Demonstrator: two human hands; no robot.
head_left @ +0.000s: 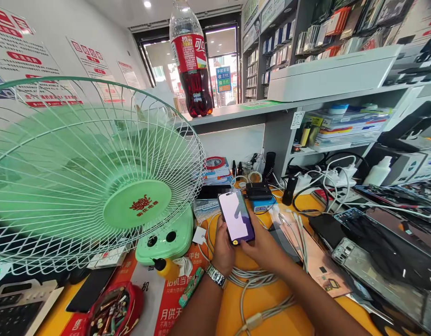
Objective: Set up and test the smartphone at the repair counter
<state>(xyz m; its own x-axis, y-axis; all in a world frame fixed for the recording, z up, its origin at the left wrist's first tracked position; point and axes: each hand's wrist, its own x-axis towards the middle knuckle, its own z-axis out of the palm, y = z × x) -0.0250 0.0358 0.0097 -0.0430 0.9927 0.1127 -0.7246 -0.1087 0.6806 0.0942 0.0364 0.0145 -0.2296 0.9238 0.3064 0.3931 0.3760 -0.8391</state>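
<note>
A smartphone with a bright, pale screen is held upright-tilted between my two hands above the orange worktop. My left hand, with a metal watch on its wrist, is closed around the phone's lower left side. My right hand grips the lower right side, its thumb near the bottom edge of the screen. Coiled grey cables lie beneath the hands. Just beyond the phone are a black box-like device and a blue box.
A large green fan fills the left side. A cola bottle stands on the raised shelf. Near the front are a red bowl of small parts and a yellow bottle. Phone parts crowd the right.
</note>
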